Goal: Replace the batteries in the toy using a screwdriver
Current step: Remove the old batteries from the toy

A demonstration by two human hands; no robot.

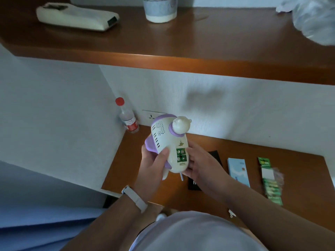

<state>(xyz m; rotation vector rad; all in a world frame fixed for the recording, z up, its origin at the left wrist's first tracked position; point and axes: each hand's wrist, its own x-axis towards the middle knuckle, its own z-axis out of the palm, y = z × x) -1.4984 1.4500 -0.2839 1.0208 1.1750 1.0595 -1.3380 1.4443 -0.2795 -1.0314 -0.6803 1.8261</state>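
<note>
- Cream-and-lilac plastic: one toy [163, 140], with a small bear head on top, held in the air over the desk's [126, 160] left half.
- One battery bay [181, 155] lies open on the toy's upturned face. It is green inside and four round battery ends seem to show, two above two.
- Two hands hold the toy. The left hand [154, 165] cups its left side with the thumb pressed on the shell, and the right hand [199, 162] has its fingers curled round the right side by the bay.
- One pale wristband [135, 198] sits on the left wrist.
- One thin pale rod pokes out under the toy; I cannot tell what it is.
- One red-capped bottle [127, 118] stands in the desk's far left corner, beside one wall socket [150, 115].
- Towards the desk's right edge lie one black card [214, 156], partly hidden by the right arm, one pale blue box [238, 171] and one green battery pack [271, 182].
- One wooden shelf [199, 42] above carries one white pouch [76, 18], one cup [159, 9] and one plastic bag [315, 19].
</note>
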